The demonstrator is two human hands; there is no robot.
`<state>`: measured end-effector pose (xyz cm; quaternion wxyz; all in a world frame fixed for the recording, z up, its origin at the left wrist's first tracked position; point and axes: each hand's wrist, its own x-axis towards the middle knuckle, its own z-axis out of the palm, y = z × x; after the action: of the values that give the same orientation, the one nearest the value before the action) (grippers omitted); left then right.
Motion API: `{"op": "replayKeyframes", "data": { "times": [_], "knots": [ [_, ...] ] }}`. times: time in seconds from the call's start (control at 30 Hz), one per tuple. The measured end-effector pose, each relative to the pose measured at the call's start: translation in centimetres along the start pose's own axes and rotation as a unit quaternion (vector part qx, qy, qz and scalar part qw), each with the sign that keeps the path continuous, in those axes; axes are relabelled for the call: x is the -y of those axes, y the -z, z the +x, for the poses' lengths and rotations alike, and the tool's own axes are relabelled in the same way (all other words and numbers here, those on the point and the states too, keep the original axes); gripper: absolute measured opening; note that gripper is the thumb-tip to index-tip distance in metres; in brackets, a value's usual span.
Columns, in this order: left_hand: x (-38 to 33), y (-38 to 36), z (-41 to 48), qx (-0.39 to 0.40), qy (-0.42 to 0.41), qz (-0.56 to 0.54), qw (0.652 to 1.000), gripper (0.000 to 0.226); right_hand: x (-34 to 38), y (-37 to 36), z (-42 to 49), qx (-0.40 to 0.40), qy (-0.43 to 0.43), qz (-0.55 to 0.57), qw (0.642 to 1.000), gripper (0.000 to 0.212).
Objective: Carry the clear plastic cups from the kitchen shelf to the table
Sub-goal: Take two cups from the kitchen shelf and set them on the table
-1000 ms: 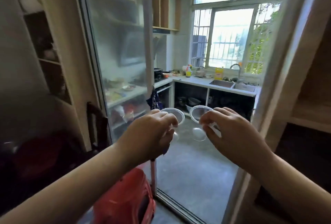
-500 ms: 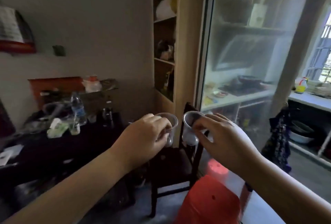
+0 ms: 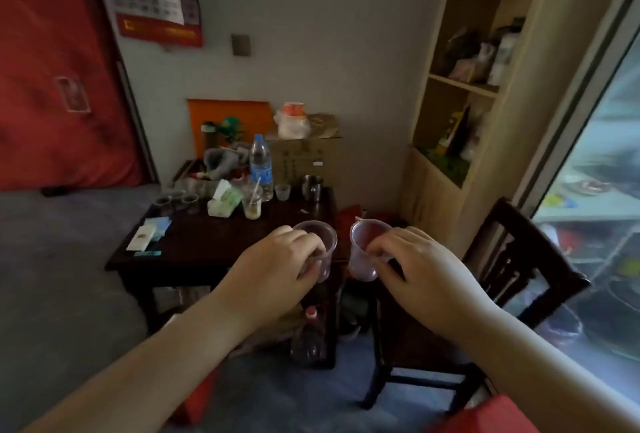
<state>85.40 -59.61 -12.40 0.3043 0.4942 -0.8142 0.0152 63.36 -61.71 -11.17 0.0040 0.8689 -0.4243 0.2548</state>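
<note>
Dark wood tabletop (image 3: 207, 242) sits against a grey wall, grey floor around it. Landmark = water bottle (image 3: 261, 166) at the back of the tabletop. Left of the bottle: tissue pack (image 3: 224, 202), then a row of small glasses (image 3: 176, 200). Just in front of the bottle: plastic cup with a straw (image 3: 252, 204) and pale residue in the bottom. Right of the bottle: small clear cup (image 3: 282, 191), then a metal mug (image 3: 311, 187). Behind the bottle: cardboard box (image 3: 304, 159) with a bag on top, orange board against the wall. Far left of the bottle, near the tabletop's front-left corner: paper packets (image 3: 149, 233). Front half of the tabletop is mostly bare. Dark wooden chair (image 3: 485, 294) stands well right of the bottle, beside the tabletop's right edge. Red stool (image 3: 491, 415) is at the frame bottom. Open shelf unit (image 3: 467, 86) and glass door are further right. Left hand (image 3: 277, 270) has fingers clamped on a clear cup (image 3: 320, 245), held upright in the air over the tabletop's front-right corner. Right hand (image 3: 422, 273) has fingers clamped on a second clear cup (image 3: 362, 252), held just beside the first, off the tabletop's right edge, rim tilted slightly toward the other. The cups are close but not touching.
</note>
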Motion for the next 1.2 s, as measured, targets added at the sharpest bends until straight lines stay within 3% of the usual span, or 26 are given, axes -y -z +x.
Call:
{"op": "replayKeyframes", "data": {
  "times": [0.27,0.53,0.77,1.2],
  "knots": [
    [8.4,-4.1,4.7,0.004,0.056,0.037,0.998,0.008,-5.9,-6.6,8.9,0.041,0.036,0.033,0.998,0.019],
    [15.5,-8.2,15.9,0.014,0.069,0.069,0.995,0.010,-15.8,-11.1,19.8,0.049,0.060,0.046,0.996,0.017],
    [21.5,-12.7,21.8,0.030,0.103,0.055,0.993,0.025,-22.0,-16.4,27.0,0.068,0.083,0.074,0.991,0.021],
    [36.0,-22.0,27.2,0.063,0.111,0.004,0.992,0.016,-27.1,-28.8,35.5,0.127,0.023,0.075,0.989,0.012]
  ]
}}
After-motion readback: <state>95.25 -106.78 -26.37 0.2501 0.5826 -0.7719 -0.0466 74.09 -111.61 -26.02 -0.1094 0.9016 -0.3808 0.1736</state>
